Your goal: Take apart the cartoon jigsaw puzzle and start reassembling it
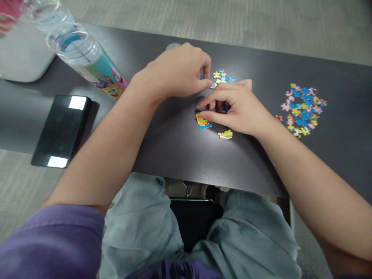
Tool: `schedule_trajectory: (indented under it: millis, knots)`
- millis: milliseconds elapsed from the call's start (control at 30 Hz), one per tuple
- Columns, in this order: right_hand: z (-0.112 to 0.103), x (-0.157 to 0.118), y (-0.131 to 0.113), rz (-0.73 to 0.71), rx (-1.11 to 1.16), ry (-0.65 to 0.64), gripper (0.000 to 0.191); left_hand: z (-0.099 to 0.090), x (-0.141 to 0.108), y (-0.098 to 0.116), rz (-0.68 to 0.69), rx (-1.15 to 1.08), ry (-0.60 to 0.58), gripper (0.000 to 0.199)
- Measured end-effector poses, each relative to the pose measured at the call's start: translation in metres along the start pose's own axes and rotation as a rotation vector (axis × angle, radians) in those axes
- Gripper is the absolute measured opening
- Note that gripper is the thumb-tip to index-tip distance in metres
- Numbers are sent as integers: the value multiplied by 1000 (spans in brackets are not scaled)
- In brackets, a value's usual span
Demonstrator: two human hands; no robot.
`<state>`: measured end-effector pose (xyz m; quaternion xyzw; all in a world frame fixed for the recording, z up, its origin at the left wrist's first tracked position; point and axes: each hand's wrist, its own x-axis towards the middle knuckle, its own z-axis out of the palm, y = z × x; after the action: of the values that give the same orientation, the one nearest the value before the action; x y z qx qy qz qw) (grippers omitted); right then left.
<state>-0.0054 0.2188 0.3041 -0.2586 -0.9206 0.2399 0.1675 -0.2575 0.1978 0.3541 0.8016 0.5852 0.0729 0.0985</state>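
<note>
My right hand (235, 104) rests low over the table, its thumb and index fingertips together at the top edge of a few joined jigsaw puzzle pieces (204, 122), yellow with red and blue. Just below it lies a yellow and white puzzle piece (225, 135). More pieces lie partly hidden beneath its palm. My left hand (186, 71) is beyond it, fingers curled and thumb close to the index finger, at the left side of a small cluster of loose puzzle pieces (222, 76). A bit of blue shows by those fingers; what they pinch, if anything, is hidden.
A larger spread of loose pieces (303, 110) lies on the right of the dark table (174, 155). At left are a clear cylindrical container (95, 64) with a cartoon label, a black phone-like device (61, 130) and a white object (26, 50). Something round and grey (173, 46) shows behind my left hand.
</note>
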Motion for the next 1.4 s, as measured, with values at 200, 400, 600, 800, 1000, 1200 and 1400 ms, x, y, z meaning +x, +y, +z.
schedule_trajectory:
  millis: [200, 400, 600, 800, 1000, 1200, 1400]
  knots:
    - [0, 0, -1, -22, -10, -15, 19, -2, -1, 3, -6, 5, 3, 40]
    - [0, 0, -2, -10, 17, -13, 21, -1, 0, 3, 37, -26, 13, 41]
    - [-3, 1, 2, -19, -21, -34, 26, -2, 1, 0, -14, 13, -36, 48]
    - [-14, 0, 9, -10, -47, -38, 34, -1, 3, 0, -28, 12, -29, 48]
    - [-21, -1, 15, -67, 33, -103, 45, 0, 4, -2, -24, -26, -20, 39]
    - [-21, -1, 13, -94, 21, -94, 57, 3, 6, -5, -17, -19, 2, 39]
    - [-29, 1, 24, 6, -80, 142, 69, 0, 3, -1, -23, -15, -14, 40]
